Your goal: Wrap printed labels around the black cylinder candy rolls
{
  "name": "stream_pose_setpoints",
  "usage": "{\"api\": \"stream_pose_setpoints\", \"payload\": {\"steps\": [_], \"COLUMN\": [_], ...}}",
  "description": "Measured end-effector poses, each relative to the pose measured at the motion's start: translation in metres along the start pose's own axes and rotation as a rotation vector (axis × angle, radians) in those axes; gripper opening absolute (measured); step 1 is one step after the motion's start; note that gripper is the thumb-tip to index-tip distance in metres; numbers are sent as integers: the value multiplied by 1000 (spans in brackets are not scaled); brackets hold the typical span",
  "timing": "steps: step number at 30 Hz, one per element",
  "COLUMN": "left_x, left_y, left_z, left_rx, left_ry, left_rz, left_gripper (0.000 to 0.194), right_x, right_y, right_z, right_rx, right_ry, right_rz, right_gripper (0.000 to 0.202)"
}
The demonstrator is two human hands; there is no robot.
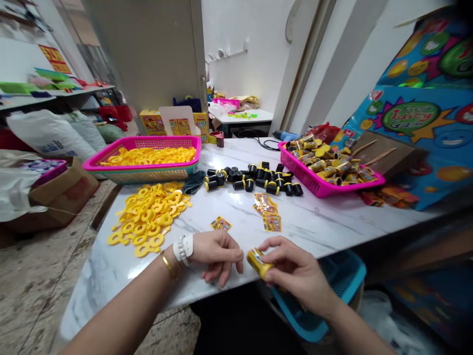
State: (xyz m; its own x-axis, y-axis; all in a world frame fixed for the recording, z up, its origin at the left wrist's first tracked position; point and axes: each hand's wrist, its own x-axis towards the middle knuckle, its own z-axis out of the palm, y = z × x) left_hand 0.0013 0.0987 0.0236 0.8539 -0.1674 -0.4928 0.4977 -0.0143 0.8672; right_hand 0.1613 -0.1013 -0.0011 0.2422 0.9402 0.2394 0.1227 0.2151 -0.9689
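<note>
White sacks (50,135) lie behind a cardboard box (64,190) at left, colourful blue packaging (449,170) at right.

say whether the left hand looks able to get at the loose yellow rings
Probably yes: the left hand looks empty, and the loose yellow rings lie uncovered on the table close by, with no barrier between.

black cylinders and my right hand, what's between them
Small yellow printed labels lie between the black cylinders and your right hand, in the head view.

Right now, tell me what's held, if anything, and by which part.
The right hand pinches a yellow tube near its palm-side end; the left hand shows nothing.
</note>
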Motion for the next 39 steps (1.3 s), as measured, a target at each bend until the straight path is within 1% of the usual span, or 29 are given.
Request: {"api": "stream_pose_setpoints", "payload": {"steps": [1, 2, 3, 4, 5, 6, 7, 8, 9, 11, 12, 14, 15, 17, 18, 20, 22, 23, 24, 26, 28, 29, 32, 34, 36, 39], "left_x": [-1, -3, -5, -7, -9, -10, -11, -10, -9, -3, 1, 9, 12, 13, 11, 5, -3, -5, -6, -5, -1, 0, 2, 2, 1, 1], "left_y": [1, 3, 4, 5, 5, 4, 3, 1, 0, -4, -6, -8, -9, -10, -10, -11, -13, -14, -15, -16, -17, -17, -18, -19, -20, -21], "left_z": [-2, -4, -8, -12, -15, -18, -20, -22, -22, -21, -20, -20, -21, -27, -30, -38, -44, -45, -45, -44, -42, -42, -42, -44, -45, -45], "left_rx": [62, 152, 272, 413, 563, 691, 785, 836, 850, 840, 836, 833, 823, 760, 715, 630, 586, 588, 607, 691, 786, 819, 832, 810, 784, 742], "left_ry": [148, 350, 585, 817, 1008, 1131, 1189, 1192, 1158, 1079, 1070, 1096, 1110, 1137, 1157, 1238, 1312, 1309, 1282, 1192, 1134, 1125, 1138, 1149, 1147, 1164], "left_rz": [8, 17, 17, 2, -36, -90, -146, -196, -223, -205, -174, -84, -27, 88, 132, 165, 140, 116, 89, 26, -23, -36, -51, -52, -49, -41], "left_gripper": [66, 59, 50, 43, 37, 33, 29, 27, 26, 22, 19, 14, 15, 25, 30, 34, 34, 33, 32, 31, 31, 31, 31, 31, 30, 29], "right_x": [-10, -21, -32, -43, -53, -62, -69, -75, -77, -71, -61, -27, -4, 49, 76, 123, 153, 162, 166, 167, 163, 161, 162, 166, 170, 170], "right_y": [-3, -6, -6, -4, -1, 4, 9, 15, 19, 24, 23, 18, 15, 14, 15, 23, 33, 37, 40, 40, 36, 34, 32, 37, 43, 48], "right_z": [-13, -27, -42, -56, -69, -80, -89, -96, -101, -104, -103, -98, -95, -88, -85, -79, -73, -71, -68, -60, -45, -36, -4, 10, 16, 15], "right_rx": [-42, -109, -193, -294, -403, -518, -633, -737, -822, -926, -946, -960, -962, -986, -1012, -1137, -1251, -1284, -1306, -1339, -1332, -1298, -1122, -1006, -918, -850], "right_ry": [-16, -34, -25, -23, -7, 6, 20, 39, 64, 136, 171, 213, 207, 167, 144, 57, -40, -72, -90, -100, -115, -133, -262, -354, -386, -374], "right_rz": [36, 52, 61, 58, 39, 2, -45, -94, -141, -220, -256, -318, -338, -338, -309, -170, -90, -70, -66, -86, -145, -181, -265, -290, -291, -289], "right_gripper": [14, 13, 11, 10, 10, 11, 12, 12, 12, 14, 15, 15, 14, 16, 19, 25, 22, 20, 17, 17, 21, 23, 30, 25, 9, 6]}}
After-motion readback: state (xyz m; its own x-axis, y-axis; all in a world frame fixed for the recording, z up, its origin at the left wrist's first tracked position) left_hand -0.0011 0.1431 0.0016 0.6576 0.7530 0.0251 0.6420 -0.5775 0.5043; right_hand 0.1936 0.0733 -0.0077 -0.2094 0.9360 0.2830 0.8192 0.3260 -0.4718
